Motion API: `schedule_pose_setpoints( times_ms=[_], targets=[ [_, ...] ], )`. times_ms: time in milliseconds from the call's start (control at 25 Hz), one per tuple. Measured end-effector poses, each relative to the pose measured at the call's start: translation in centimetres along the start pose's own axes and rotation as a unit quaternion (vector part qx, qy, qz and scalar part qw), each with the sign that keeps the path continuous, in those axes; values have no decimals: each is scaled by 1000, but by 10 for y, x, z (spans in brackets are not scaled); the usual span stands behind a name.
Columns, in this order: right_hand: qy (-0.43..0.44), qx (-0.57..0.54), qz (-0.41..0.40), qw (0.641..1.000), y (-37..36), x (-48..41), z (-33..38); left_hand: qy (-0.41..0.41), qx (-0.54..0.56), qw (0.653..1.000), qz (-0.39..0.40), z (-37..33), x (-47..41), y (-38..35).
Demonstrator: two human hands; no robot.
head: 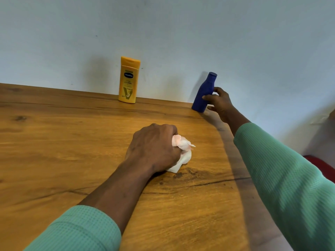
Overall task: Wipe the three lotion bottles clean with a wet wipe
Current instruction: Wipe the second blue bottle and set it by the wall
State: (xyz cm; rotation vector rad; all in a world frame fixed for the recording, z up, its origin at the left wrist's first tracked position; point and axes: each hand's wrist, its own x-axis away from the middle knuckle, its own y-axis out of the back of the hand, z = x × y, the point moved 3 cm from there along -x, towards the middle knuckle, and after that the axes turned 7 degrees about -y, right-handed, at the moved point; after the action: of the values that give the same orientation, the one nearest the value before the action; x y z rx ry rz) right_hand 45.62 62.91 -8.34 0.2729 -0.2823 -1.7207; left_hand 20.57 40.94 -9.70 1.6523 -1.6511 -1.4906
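A yellow lotion bottle [128,80] stands upright at the back of the wooden table [54,151], against the wall. At the table's far right corner a dark blue lotion bottle [203,95] leans to the right, with my right hand [220,104] wrapped around its lower half. My left hand [154,147] rests on the middle of the table, closed on a crumpled white wet wipe [183,153] that sticks out to the right of the fist. Only these two bottles are in view.
A pale wall [163,33] runs right behind the table. The table's right edge [233,160] slants down from the blue bottle. Past it sits something red [319,163] low on the right.
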Motion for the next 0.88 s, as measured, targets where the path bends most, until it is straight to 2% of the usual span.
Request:
schedule_pose_setpoints(
  times_ms=[240, 360, 440, 480, 560, 640, 680, 760, 840, 880],
  targets=[
    [-39, 9, -1, 999, 6, 5, -3, -4, 6, 1000, -6, 0, 0, -1],
    [-53, 41, -96, 993, 1, 35, -5, -3, 12, 1000, -13, 2, 0, -1],
    [0, 95, -185, 978, -8, 78, -2, 1, 22, 1000, -15, 1, 0, 1],
    [39, 102, -202, 973, -17, 104, 1, 7, 27, 999, -15, 0, 1, 2],
    [93, 57, -179, 978, -43, 158, 17, 23, 41, 998, -29, -1, 2, 6],
    [90, -54, -118, 988, -77, 211, 31, 73, 95, 989, -90, 4, 4, 12],
    [67, -107, -76, 989, -99, 238, 38, 119, 148, 971, -143, 10, 8, 18],
    [45, -168, -11, 985, -139, 282, 50, 202, 253, 909, -264, 21, 24, 35],
    [60, -162, 27, 985, -173, 311, 61, 251, 273, 868, -330, 33, 47, 56],
    [76, -116, 40, 990, -185, 315, 62, 275, 260, 857, -351, 40, 58, 68]
  ],
)
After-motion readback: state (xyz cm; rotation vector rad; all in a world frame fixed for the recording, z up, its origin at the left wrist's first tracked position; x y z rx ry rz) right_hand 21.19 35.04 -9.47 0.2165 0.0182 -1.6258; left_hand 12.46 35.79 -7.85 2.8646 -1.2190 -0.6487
